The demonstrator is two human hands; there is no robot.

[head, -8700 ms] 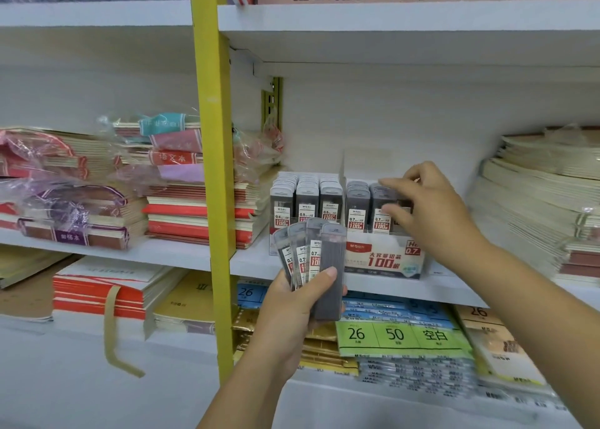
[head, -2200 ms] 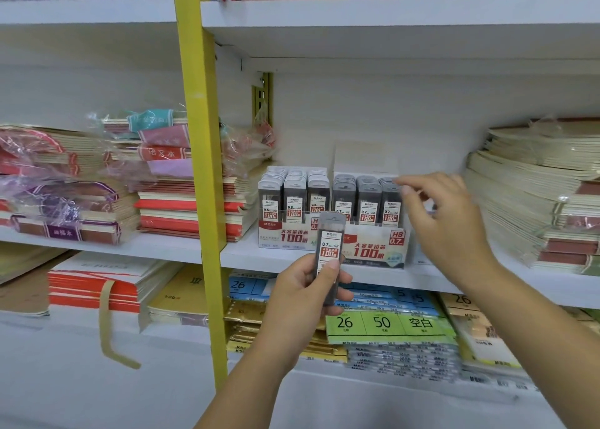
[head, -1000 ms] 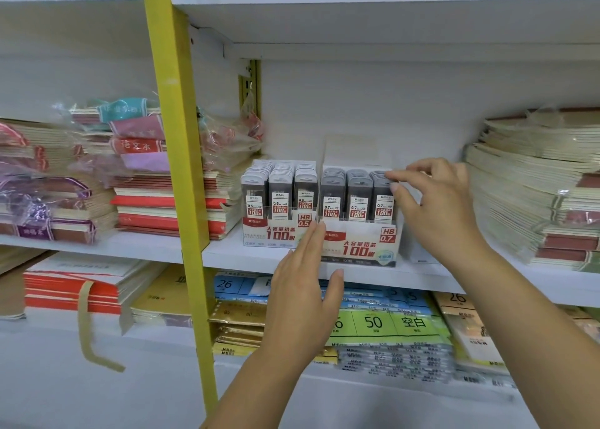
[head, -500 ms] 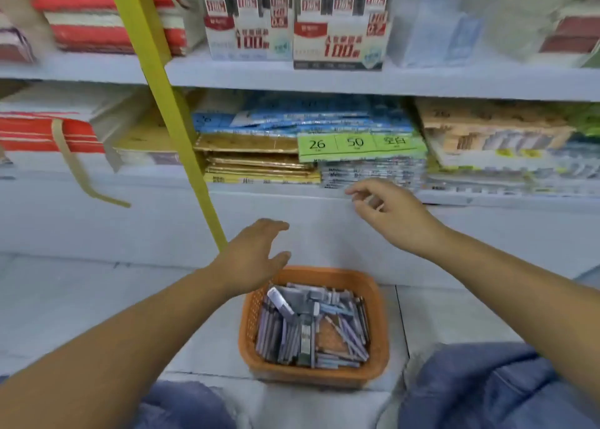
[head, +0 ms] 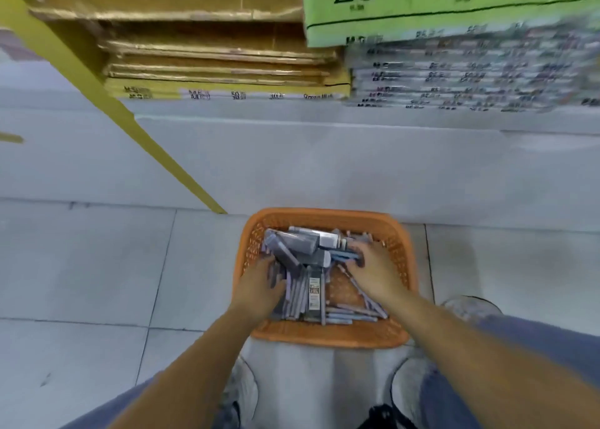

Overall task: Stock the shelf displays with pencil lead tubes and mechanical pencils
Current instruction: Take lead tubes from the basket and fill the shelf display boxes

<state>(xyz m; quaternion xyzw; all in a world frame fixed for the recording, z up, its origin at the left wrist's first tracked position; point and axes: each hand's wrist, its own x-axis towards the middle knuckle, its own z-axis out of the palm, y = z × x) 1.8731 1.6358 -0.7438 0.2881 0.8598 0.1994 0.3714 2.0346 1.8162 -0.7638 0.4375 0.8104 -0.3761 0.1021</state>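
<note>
Pencil lead tubes (head: 298, 250), heaped loose in an orange basket (head: 324, 334) on the floor. Plenty left to shelve, judging by the heap; display itself out of view. Left hand (head: 259, 285) and right hand (head: 373, 269) dug in among them, too blurred to tell whether clamped on anything. Pale floor tiles (head: 97, 266), white shelf base (head: 324, 168), yellow post (head: 130, 120), stacked paper packs (head: 227, 55) above.

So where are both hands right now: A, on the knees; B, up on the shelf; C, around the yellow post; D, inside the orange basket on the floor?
D: the left hand and the right hand both reach down into the orange basket, among the lead tubes piled in it.
</note>
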